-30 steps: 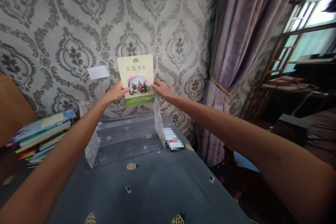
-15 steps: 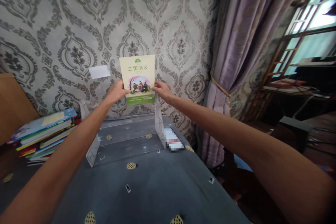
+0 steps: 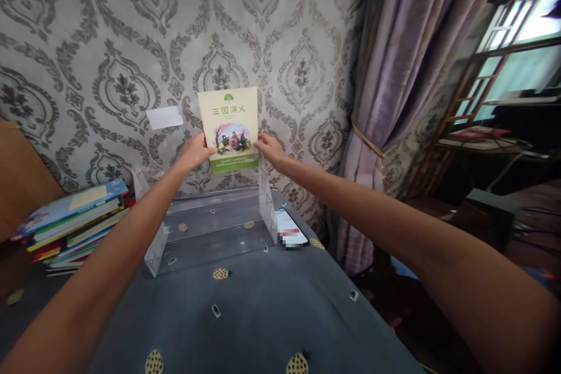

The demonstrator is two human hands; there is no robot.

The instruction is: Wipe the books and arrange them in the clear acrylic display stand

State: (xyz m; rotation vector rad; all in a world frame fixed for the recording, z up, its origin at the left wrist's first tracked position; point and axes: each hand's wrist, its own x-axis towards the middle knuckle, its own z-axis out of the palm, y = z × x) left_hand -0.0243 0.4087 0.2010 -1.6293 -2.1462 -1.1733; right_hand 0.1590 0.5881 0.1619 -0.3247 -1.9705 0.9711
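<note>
A cream and green book with a picture of seated figures under a pink tree stands upright, its front cover facing me. My left hand grips its lower left edge, thumb on the cover. On the opposite edge, my right hand pinches the book low down. Below and around it is a clear plastic rack with see-through side panels, set on the table against the wall. Whether the book's bottom edge touches the rack's back part, I cannot tell.
A stack of books lies at the left. Just right of the rack is a phone, lit and partly blurred. A pineapple-patterned cloth covers the table, whose right edge runs diagonally near a purple curtain. White paper is on the wall.
The book and both hands keep almost the same place; the view has shifted very slightly. Both hands still hold the book.
</note>
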